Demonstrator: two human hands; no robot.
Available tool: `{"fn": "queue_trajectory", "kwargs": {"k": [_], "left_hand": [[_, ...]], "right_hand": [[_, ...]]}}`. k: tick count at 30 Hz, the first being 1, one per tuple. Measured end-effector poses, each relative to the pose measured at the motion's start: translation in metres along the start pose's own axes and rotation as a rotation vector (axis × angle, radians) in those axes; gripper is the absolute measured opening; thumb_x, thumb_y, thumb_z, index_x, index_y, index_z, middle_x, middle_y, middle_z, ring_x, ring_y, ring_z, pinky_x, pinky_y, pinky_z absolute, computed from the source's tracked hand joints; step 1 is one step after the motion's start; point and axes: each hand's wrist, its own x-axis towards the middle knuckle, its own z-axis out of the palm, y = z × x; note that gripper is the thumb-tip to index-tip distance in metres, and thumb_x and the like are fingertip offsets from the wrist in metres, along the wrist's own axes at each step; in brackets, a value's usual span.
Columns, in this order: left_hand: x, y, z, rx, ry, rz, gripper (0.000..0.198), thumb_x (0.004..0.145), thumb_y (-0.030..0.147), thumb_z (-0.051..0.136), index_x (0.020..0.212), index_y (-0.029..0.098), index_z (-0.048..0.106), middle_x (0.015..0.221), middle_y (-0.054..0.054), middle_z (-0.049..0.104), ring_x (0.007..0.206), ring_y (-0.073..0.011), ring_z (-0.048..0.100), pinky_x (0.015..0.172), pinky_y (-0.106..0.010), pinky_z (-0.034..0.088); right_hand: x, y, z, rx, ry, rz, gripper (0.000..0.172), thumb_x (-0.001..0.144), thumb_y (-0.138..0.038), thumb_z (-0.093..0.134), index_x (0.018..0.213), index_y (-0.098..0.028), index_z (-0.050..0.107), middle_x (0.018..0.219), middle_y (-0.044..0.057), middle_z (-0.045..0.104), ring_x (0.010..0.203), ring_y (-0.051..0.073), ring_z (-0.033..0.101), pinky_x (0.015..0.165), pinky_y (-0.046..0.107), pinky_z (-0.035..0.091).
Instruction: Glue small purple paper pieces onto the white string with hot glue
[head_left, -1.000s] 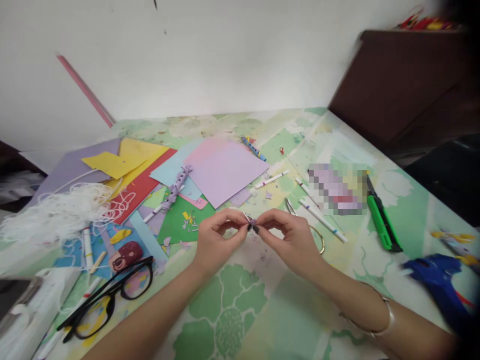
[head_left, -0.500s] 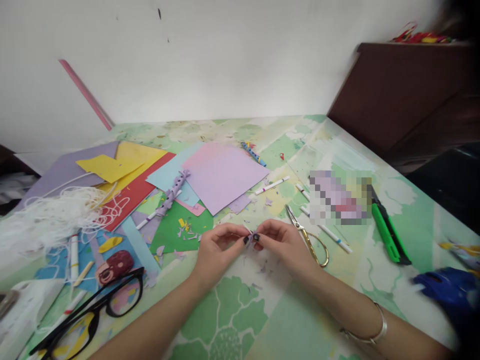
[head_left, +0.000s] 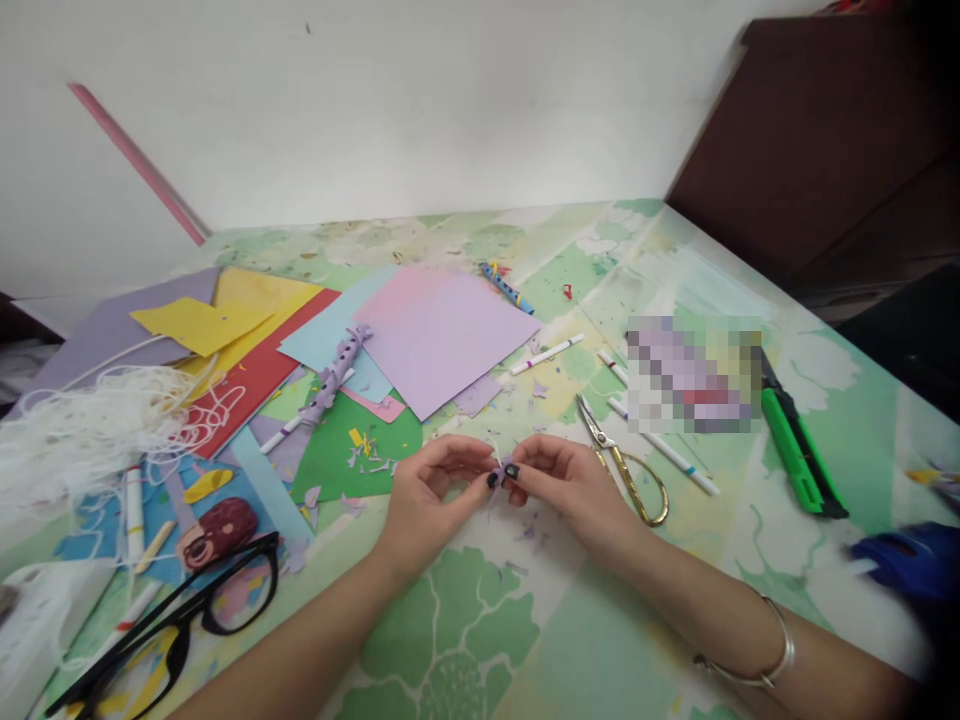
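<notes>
Both my hands meet over the flowered tablecloth (head_left: 480,640). My left hand (head_left: 431,500) pinches one side of a small piece of purple paper (head_left: 504,470) between thumb and fingers. My right hand (head_left: 562,490) pinches the other side, its thumb on top. A thin white strand stands up from the piece; the fingers hide most of it. Purple scraps (head_left: 531,530) lie just beneath the hands. Gold-handled scissors (head_left: 616,450) rest open-bladed beside my right hand. Beyond my left hand, a purple paper tube with dark holes (head_left: 337,370) sits around a white marker (head_left: 281,432).
Coloured paper sheets (head_left: 442,340) spread over the back and left. White string (head_left: 97,420) lies tangled at left, above black glasses (head_left: 180,620). A green utility knife (head_left: 799,450), several white markers (head_left: 547,354), a blurred-out patch and a blue object (head_left: 907,560) are at right.
The view has tilted down and shifted slightly, so the things on the table sit higher or more outward. Both hands keep their pinch on the purple paper, with only slight finger movement.
</notes>
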Motion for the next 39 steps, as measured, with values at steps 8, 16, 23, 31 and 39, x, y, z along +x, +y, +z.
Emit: {"fn": "queue_trajectory", "kwargs": {"k": [8,16,23,31,39], "left_hand": [[-0.001,-0.004,-0.001,0.067,-0.028,0.071,0.023,0.073,0.006,0.067,0.093,0.017,0.066,0.086,-0.004,0.069,0.078,-0.0122,0.068,0.075,-0.022,0.058],[-0.001,-0.004,-0.001,0.085,-0.017,0.058,0.019,0.073,0.01,0.07,0.091,0.017,0.067,0.082,-0.004,0.069,0.074,-0.0133,0.068,0.073,-0.024,0.059],[0.001,-0.001,-0.001,0.078,0.019,0.018,0.014,0.071,0.014,0.073,0.085,0.017,0.068,0.08,-0.004,0.07,0.071,-0.0137,0.069,0.069,-0.024,0.06],[0.0,-0.002,-0.001,0.054,0.03,0.021,0.013,0.072,0.015,0.074,0.084,0.018,0.068,0.078,-0.002,0.07,0.07,-0.0123,0.068,0.069,-0.022,0.059],[0.001,-0.004,-0.002,0.062,0.018,0.011,0.012,0.073,0.016,0.073,0.084,0.018,0.068,0.079,-0.003,0.07,0.069,-0.0128,0.068,0.068,-0.023,0.058]], "right_hand": [[0.0,0.002,0.0,-0.011,0.002,-0.016,0.019,0.076,-0.031,0.068,0.076,-0.014,0.061,0.06,-0.001,0.061,0.059,0.01,0.056,0.06,0.022,0.043],[0.001,0.004,0.0,-0.03,-0.003,-0.013,0.016,0.076,-0.03,0.067,0.077,-0.014,0.062,0.061,0.0,0.061,0.06,0.011,0.058,0.06,0.023,0.044],[-0.001,0.002,-0.001,-0.048,-0.008,-0.027,0.014,0.077,-0.029,0.065,0.077,-0.015,0.062,0.06,-0.001,0.061,0.06,0.011,0.058,0.059,0.024,0.046],[-0.002,0.004,0.002,-0.014,-0.014,-0.009,0.028,0.065,-0.027,0.08,0.082,-0.015,0.061,0.071,0.0,0.061,0.062,0.011,0.059,0.05,0.02,0.047],[-0.002,0.012,0.002,-0.016,-0.007,-0.052,0.028,0.069,-0.032,0.079,0.083,-0.016,0.061,0.069,0.0,0.062,0.062,0.011,0.058,0.049,0.019,0.048]]}}
